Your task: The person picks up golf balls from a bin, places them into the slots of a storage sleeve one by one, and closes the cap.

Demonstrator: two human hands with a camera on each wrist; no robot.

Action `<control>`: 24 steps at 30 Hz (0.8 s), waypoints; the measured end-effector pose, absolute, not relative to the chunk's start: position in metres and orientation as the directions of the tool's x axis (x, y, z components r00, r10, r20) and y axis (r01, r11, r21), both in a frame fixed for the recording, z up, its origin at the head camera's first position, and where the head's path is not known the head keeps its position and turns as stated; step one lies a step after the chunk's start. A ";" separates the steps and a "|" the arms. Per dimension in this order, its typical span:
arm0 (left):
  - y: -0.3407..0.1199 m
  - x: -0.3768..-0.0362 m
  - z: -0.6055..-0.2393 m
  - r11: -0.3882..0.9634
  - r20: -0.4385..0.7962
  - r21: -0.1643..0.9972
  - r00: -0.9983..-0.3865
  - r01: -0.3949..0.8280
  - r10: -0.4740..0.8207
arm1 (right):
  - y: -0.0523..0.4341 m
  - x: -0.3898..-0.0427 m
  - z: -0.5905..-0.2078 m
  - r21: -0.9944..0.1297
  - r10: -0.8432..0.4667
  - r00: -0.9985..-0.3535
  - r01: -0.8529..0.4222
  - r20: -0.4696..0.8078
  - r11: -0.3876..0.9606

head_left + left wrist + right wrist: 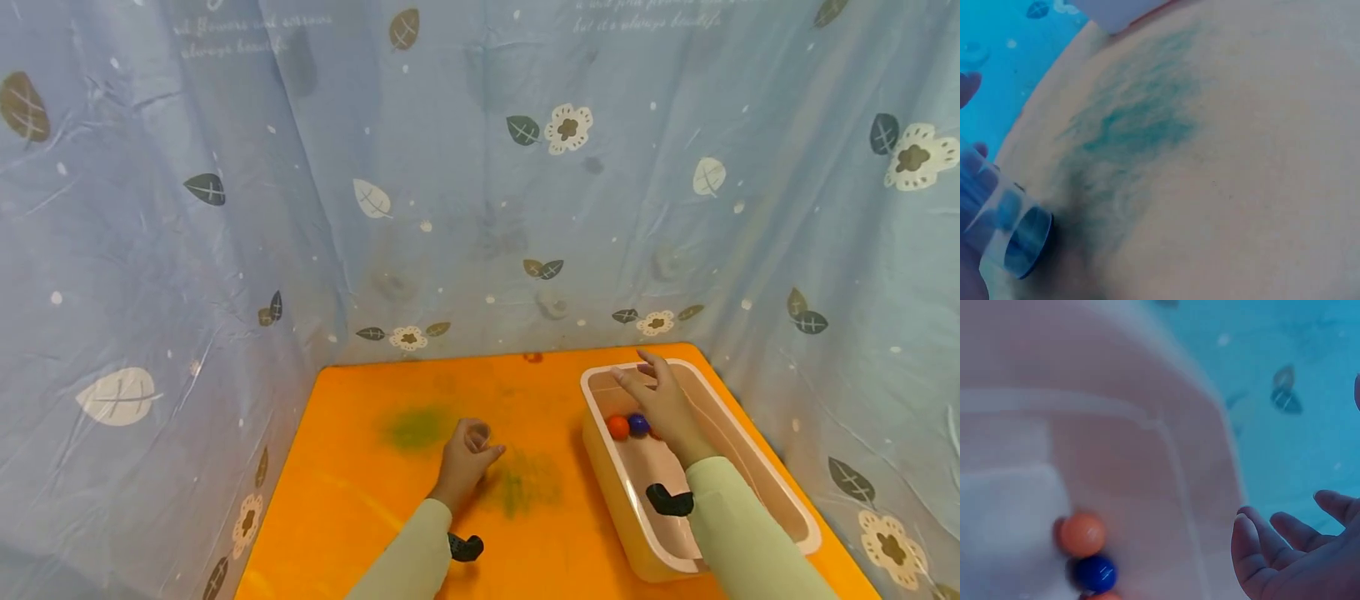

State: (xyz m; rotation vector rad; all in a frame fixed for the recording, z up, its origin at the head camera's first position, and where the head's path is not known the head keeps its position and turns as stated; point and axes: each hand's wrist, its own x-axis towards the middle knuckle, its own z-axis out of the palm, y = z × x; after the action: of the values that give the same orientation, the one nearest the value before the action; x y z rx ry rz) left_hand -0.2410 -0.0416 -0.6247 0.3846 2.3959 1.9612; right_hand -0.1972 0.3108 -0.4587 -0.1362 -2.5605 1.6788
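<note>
Clear plastic cup [477, 435], held in the left hand [465, 465], whose fingers curl round its wall; it hovers at or just above the orange desk [360, 508], mouth tipped forward, beside two green smudges [420, 427]. In the left wrist view the cup [1013, 240] appears empty, though blur makes this uncertain.

Right hand [660, 408], fingers spread and relaxed, grasping nothing, poised over the far end of the pale bin [757, 467] that stands on the right of the desk. Under it, on the bin floor, lie an orange ball [618, 427] and a blue ball [638, 424], touching; a third, orange-red ball [1102, 596] shows only as a sliver at the edge of the right wrist view.

Progress, as a judgement: the balls lie in the bin and none in the cup, so any transfer between the two looks barely begun; no ball is yet gripped.

Writing: faint white script runs along the top of the blue leaf-and-flower curtain [480, 167], too small to read. No brand or label shows on the cup or the bin.
</note>
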 end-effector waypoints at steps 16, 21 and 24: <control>-0.063 -0.203 -0.548 0.257 0.248 0.903 -0.906 0.344 0.342 | 0.327 -0.219 -0.513 -0.918 0.093 -0.982 0.187 -0.164 0.351; -0.063 -0.192 -0.524 0.262 0.351 0.847 -0.857 0.462 0.377 | 0.328 -0.231 -0.525 -0.891 0.051 -0.963 0.265 -0.265 0.369; -0.064 -0.187 -0.514 0.271 0.400 0.814 -0.834 0.514 0.378 | 0.331 -0.234 -0.532 -0.854 0.007 -0.936 0.324 -0.352 0.407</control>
State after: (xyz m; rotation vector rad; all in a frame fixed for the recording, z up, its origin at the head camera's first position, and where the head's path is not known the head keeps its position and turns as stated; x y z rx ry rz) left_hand -0.1874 -0.0637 -0.5138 0.9190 2.6018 1.7509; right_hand -0.2343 0.3309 -0.5319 -0.3482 -2.8709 1.8615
